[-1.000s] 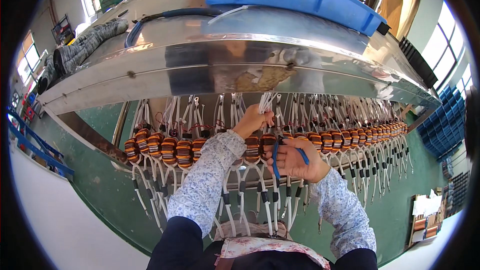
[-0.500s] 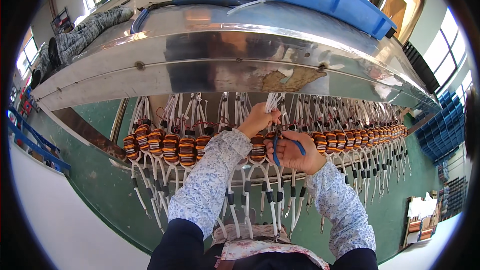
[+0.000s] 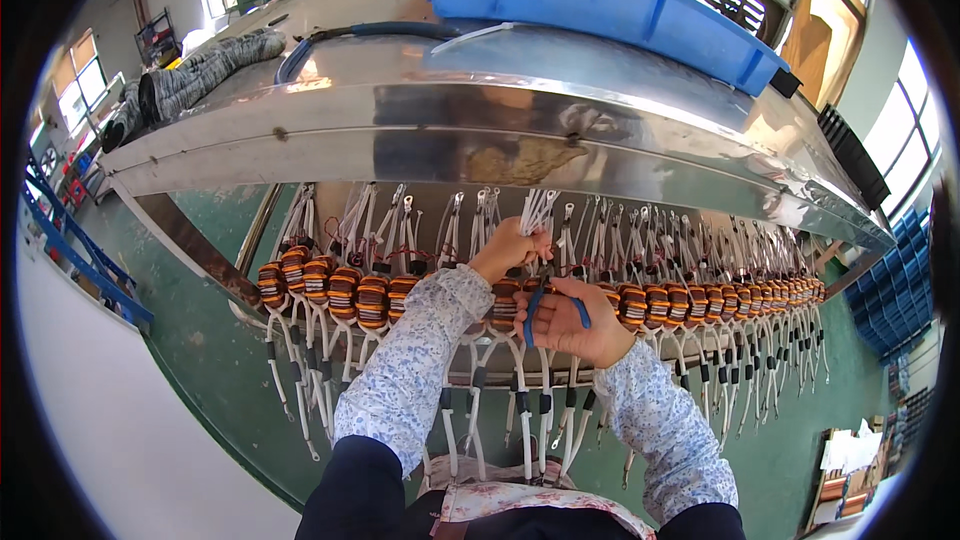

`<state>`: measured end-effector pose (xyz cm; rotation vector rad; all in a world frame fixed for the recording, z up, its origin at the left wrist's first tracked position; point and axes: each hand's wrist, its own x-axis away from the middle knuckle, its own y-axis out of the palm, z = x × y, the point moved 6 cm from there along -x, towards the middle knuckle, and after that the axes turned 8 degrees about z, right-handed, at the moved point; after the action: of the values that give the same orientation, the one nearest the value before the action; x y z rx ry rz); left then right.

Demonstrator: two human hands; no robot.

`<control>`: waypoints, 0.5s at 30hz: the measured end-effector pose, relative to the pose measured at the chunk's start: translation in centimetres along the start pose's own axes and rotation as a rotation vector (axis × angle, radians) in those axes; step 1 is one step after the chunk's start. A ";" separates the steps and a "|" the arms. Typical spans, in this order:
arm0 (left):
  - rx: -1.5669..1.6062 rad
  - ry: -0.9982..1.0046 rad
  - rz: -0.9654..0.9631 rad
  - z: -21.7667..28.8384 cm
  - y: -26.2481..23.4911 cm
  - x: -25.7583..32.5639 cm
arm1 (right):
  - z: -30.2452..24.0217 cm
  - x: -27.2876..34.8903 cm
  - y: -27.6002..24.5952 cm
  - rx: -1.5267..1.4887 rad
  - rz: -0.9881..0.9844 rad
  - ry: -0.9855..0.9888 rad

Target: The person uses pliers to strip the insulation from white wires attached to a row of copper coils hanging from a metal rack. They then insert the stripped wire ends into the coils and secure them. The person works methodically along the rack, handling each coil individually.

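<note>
My left hand [image 3: 512, 248] is closed round a bundle of white sleeved leads [image 3: 538, 208], whose upper ends rise above the fist. Just below it, my right hand [image 3: 582, 324] holds blue-handled pliers [image 3: 533, 318], palm turned up and the handles spread apart. The pliers' jaws point up toward the leads by my left fingers; whether they grip anything is too small to tell. Behind both hands runs a long row of wound ring coils [image 3: 373, 302], copper-brown with orange bands. White leads with black sleeves and metal lugs hang below the row, and more leads stand above it.
A metal table [image 3: 430, 140] edges the space just beyond the coils. On top are a blue plastic bin [image 3: 600, 0], a white cable tie [image 3: 473, 37], a dark blue tube [image 3: 380, 29] and grey patterned sleeves [image 3: 210, 70]. Blue crates [image 3: 880, 290] are stacked at the far right.
The whole view has shifted slightly, with the table top showing lower in the picture. Both hands stay at the same coil, keeping the leads and the pliers.
</note>
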<state>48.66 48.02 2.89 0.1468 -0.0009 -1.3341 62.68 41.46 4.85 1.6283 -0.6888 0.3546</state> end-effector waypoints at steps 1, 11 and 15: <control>-0.033 0.020 0.000 0.0 -0.1 0.0 | 0.0 0.1 0.0 -0.048 -0.003 0.053; 0.027 -0.064 0.034 0.4 -0.1 0.6 | -1.2 -1.0 -0.5 0.003 -0.023 0.011; 0.044 -0.070 0.025 0.4 0.2 0.6 | -1.0 -1.2 -0.3 0.063 0.008 -0.070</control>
<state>48.94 47.46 3.28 0.1369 -0.0915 -1.3145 62.12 42.75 4.12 1.7051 -0.7442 0.3292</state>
